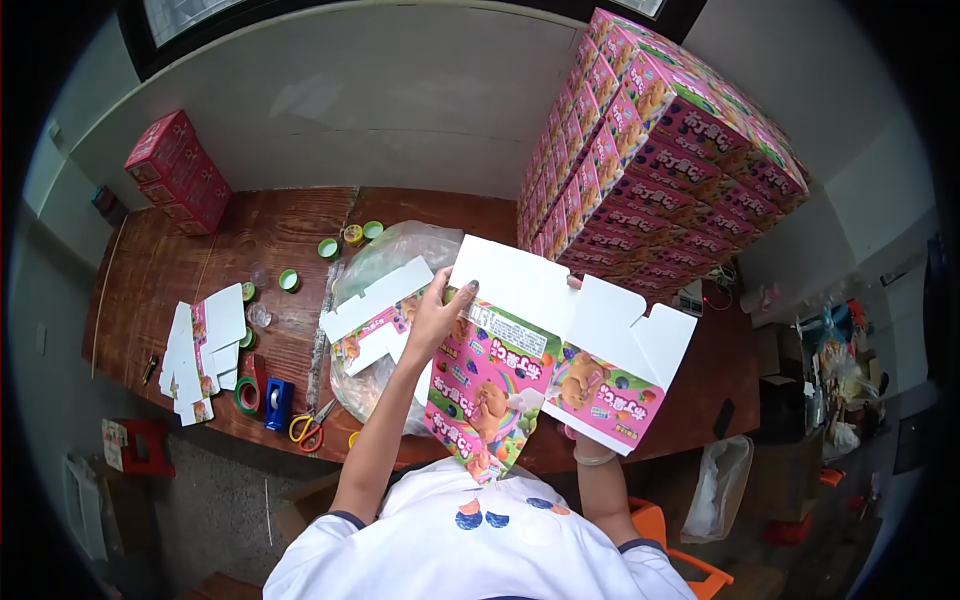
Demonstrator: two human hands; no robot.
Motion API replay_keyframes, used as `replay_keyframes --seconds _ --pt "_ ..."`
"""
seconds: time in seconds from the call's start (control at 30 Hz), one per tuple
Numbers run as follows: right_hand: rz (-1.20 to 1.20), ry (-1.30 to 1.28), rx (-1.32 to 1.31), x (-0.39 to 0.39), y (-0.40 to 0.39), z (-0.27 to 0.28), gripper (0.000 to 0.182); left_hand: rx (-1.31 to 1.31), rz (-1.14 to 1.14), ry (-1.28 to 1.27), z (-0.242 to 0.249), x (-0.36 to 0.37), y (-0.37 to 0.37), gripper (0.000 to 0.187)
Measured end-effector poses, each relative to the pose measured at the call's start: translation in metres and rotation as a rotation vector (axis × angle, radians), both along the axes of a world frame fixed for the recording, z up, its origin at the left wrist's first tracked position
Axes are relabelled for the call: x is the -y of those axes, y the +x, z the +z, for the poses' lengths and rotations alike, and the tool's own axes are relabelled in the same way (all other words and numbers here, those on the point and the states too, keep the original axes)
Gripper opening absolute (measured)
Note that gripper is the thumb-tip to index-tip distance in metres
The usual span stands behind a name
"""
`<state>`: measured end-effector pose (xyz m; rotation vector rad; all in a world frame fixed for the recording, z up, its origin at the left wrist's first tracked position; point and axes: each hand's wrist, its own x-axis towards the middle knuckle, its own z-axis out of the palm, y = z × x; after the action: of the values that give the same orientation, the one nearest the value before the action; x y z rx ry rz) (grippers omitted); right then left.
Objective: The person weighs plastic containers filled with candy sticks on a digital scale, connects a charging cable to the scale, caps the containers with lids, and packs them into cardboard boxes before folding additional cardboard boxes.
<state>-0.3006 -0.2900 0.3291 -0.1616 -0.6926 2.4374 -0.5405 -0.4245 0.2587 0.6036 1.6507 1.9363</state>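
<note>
An unfolded pink printed cardboard box, with white flaps standing up, is in front of my chest. My left hand is closed on its upper left edge, the thumb on the printed side. My right hand is mostly hidden behind the box's right part; only the wrist with a pale band shows below, and a small bit of fingertip shows at the upper edge between flaps. Beyond my left hand, another flat printed box piece lies on a clear plastic bag.
Finished pink boxes are stacked high at the back right, with a smaller red stack at the back left. On the wooden table lie flat cartons, scissors, a blue tape dispenser, a red tape dispenser and several small green-rimmed tubs.
</note>
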Motion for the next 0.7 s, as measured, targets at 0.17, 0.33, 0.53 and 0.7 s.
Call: replay_keyframes --seconds 0.17,0.33,0.53,0.7 --pt "-0.041 0.051 0.052 0.012 0.000 -0.012 0.051 -0.855 0.180 -0.232 0.024 -0.008 0.033 0.088" --pt "-0.129 0.130 0.113 0.009 0.002 -0.018 0.053 -0.984 -0.366 0.068 0.072 -0.014 0.065 0.037" --pt "-0.388 0.380 0.304 -0.028 0.001 -0.025 0.054 -0.767 -0.528 0.101 0.091 -0.036 0.064 0.030" --pt "-0.597 0.631 0.472 -0.074 0.002 -0.031 0.055 -0.491 -0.516 0.144 0.098 -0.031 0.056 0.043"
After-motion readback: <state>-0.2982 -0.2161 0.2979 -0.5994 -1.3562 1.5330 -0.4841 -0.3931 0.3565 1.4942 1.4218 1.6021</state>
